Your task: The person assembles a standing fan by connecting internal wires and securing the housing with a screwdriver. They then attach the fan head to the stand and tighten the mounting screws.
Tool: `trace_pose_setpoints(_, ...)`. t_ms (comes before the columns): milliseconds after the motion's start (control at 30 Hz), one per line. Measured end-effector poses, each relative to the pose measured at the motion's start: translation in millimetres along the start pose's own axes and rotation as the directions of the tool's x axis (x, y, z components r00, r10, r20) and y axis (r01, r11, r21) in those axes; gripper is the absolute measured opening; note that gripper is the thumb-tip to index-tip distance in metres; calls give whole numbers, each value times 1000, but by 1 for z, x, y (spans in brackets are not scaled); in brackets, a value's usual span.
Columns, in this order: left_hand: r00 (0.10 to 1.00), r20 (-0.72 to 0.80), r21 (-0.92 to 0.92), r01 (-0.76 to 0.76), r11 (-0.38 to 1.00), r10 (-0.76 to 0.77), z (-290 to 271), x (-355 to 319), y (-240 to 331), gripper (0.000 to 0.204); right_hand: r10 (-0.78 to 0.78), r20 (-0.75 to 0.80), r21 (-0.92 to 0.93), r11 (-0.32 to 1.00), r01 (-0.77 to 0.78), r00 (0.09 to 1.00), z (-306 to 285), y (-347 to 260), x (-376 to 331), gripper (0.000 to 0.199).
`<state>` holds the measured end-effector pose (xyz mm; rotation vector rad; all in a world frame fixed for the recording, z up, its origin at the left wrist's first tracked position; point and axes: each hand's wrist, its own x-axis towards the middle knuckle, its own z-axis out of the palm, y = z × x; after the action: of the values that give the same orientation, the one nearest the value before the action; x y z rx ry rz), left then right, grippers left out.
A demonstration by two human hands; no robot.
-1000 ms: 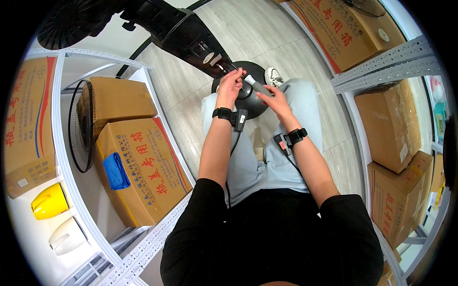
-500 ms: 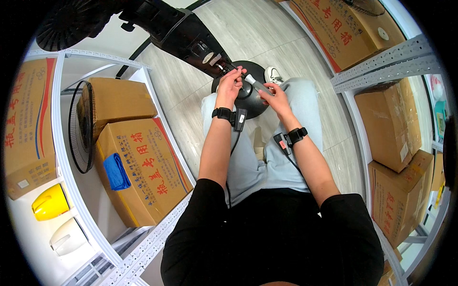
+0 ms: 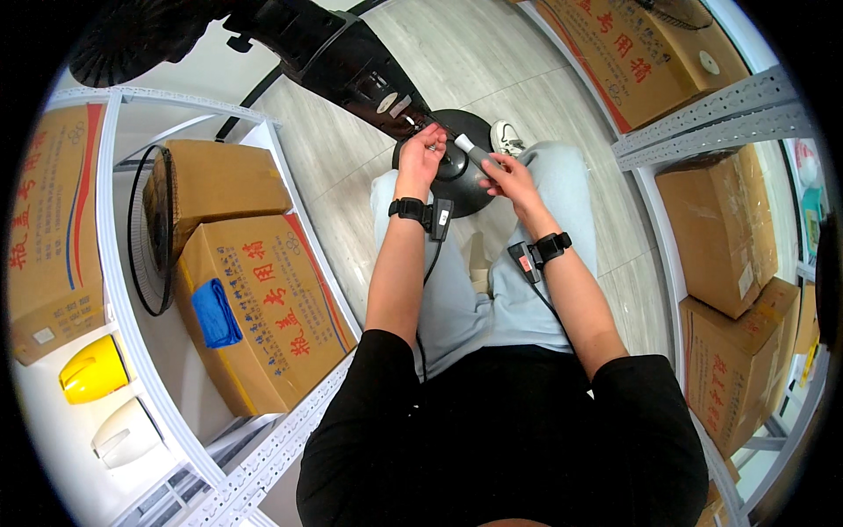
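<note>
While the person sits over the round black fan base [image 3: 450,180], the right hand [image 3: 507,178] pinches a grey-handled screwdriver [image 3: 475,154], whose long axis runs up-left toward the black fan column [image 3: 351,66]. The left hand [image 3: 425,151], fingers curled together on something too small to tell, touches the column's lower end just left of the tool. Brown cartons with red print [image 3: 263,307] fill the grey shelving on both sides; a blue cloth [image 3: 215,312] and a yellow cap [image 3: 92,371] lie left.

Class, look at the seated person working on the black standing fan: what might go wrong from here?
1. The black tilted fan column leans over the round black base; it might tip.
2. The grey-handled tool in the right hand might slip toward the left hand beside its tip.
</note>
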<state>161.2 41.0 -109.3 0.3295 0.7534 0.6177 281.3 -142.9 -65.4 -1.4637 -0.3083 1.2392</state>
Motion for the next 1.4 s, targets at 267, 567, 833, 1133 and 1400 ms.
trace_pose_setpoints(267,999,-35,68,-4,998,6,7,-23,10,32,46,7,-67,997,-46,999,4,-8,-5,46)
trace_pose_setpoints(567,983,181,111,6,994,-26,-6,-61,41,26,90,45,-47,995,-88,995,-1,-4,2,45)
trace_pose_setpoints(833,972,234,-55,-22,998,34,-3,-69,42,30,-68,1,-129,989,67,998,-1,9,7,46)
trace_pose_setpoints(1133,968,230,1,-101,995,98,3,-81,46,28,5,-4,-55,998,-5,1000,3,3,2,47)
trace_pose_setpoints(1400,974,203,12,-109,994,104,5,-80,40,24,3,1,-88,996,-3,1000,7,4,2,49)
